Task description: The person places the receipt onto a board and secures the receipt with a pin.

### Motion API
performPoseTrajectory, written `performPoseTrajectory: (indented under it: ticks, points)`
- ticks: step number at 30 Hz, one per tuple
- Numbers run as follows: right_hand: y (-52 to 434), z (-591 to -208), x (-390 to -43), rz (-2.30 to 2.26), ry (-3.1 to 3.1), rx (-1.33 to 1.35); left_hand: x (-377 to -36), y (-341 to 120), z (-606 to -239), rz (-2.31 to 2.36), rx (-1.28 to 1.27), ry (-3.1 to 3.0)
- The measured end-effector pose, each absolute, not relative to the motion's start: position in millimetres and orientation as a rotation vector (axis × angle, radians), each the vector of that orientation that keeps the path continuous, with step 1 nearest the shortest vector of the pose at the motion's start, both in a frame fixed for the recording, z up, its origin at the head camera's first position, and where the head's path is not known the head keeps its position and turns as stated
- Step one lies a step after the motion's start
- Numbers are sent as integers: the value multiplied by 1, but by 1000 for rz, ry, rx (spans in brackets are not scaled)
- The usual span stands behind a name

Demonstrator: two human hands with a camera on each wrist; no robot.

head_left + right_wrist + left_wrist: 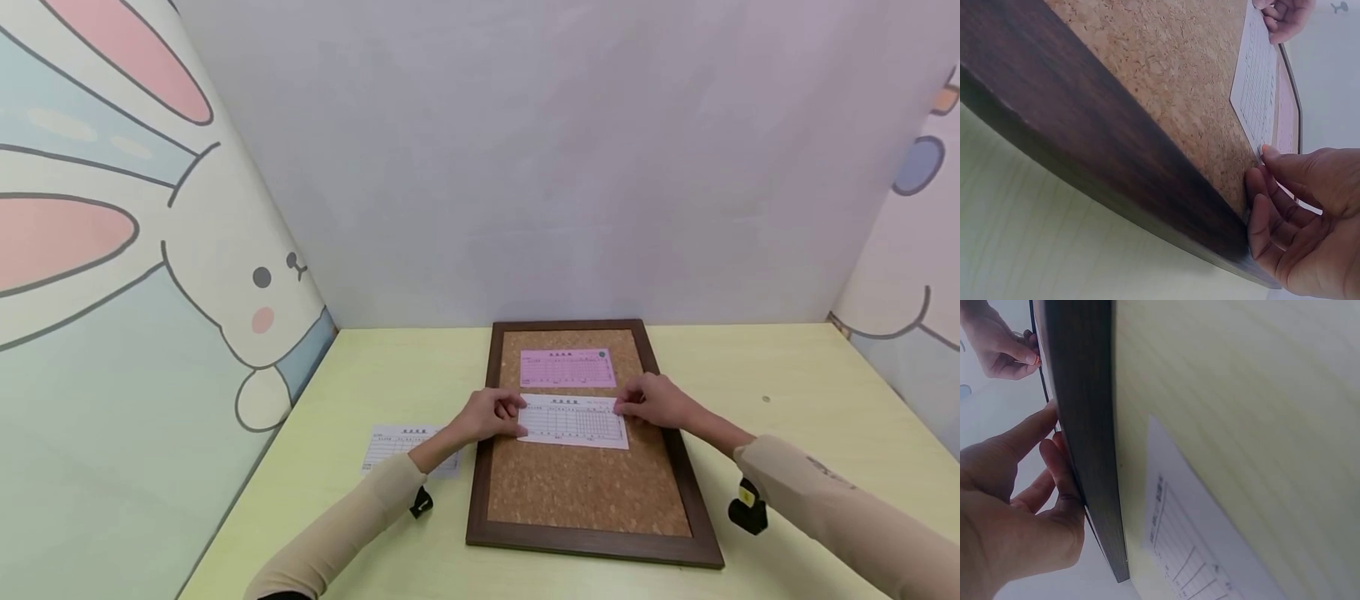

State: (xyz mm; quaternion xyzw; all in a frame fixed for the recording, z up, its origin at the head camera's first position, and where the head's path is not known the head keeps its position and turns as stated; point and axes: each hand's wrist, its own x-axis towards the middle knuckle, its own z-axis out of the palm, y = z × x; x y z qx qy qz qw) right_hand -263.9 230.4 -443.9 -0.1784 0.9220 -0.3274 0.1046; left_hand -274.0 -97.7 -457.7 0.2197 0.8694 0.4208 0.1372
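On the cork board [585, 492] lies a white printed form [573, 422], just below a pink form [567, 369] with a small green pin [602, 354] at its upper right corner. My left hand [492, 415] holds the white form's left edge, thumb at the lower corner and a finger at the upper one. At its upper right, my right hand [654, 400] pinches a small orange-red pin, mostly hidden by the fingertips. In the right wrist view, my right hand [1316, 212] has its lower fingers curled at the board's dark frame [1104, 137].
Another white form [393, 442] lies on the pale wooden table [405, 367], left of the board and partly under my left forearm. A grey-white wall [555, 167] rises behind the table, and a panel with a cartoon rabbit [217, 292] stands on the left.
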Motion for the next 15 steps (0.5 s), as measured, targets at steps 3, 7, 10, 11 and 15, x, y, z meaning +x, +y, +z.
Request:
performPoseTrajectory:
  ticks: [3, 7, 10, 11, 15]
  points:
    - [228, -444, -264, -943, 2734, -518, -274, -98, -458, 1216, 629, 2514]
    - [225, -444, -263, -921, 2748, -462, -274, -98, -458, 1217, 627, 2515]
    - [224, -444, -262, -901, 2759, -435, -274, -98, -459, 1219, 628, 2513]
    - [223, -444, -262, -897, 2762, -427, -274, -98, -460, 1220, 630, 2512]
    - [222, -444, -262, -893, 2769, -425, -273, -98, -460, 1225, 640, 2507]
